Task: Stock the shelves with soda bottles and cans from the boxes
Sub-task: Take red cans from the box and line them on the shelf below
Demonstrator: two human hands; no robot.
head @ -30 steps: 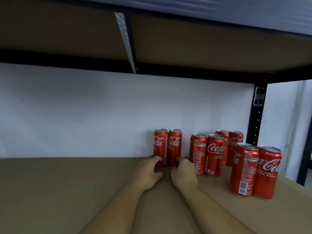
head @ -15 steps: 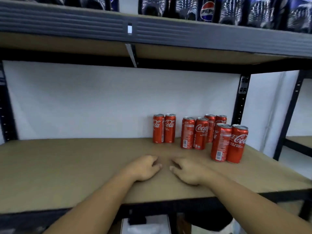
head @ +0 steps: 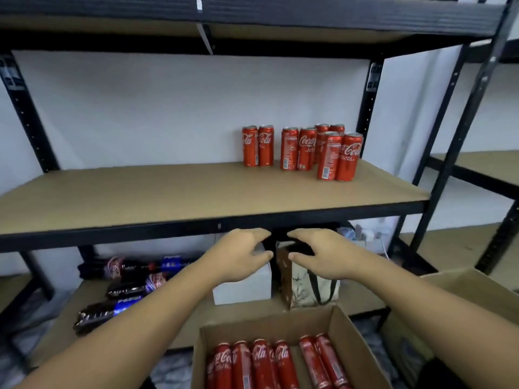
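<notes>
While stretched forward from the bottom corners, forearms converging toward centre: holds left hand (head: 238,258) and right hand (head: 323,255) palm-down, just below and in front of the shelf (head: 140,197) edge. Side by side, thumbs facing, narrow gap between. Fingers loose, slightly spread, both empty, gripping nothing. Hovers above and beyond the open box (head: 348,341), with boxed cans (head: 261,360) lying flat in a row inside. Eight cans (head: 306,150) upright on shelf, right rear: two touching on the left, six bunched just to their right. Bottles (head: 126,287) lying on lower shelf (head: 247,313), left side.
</notes>
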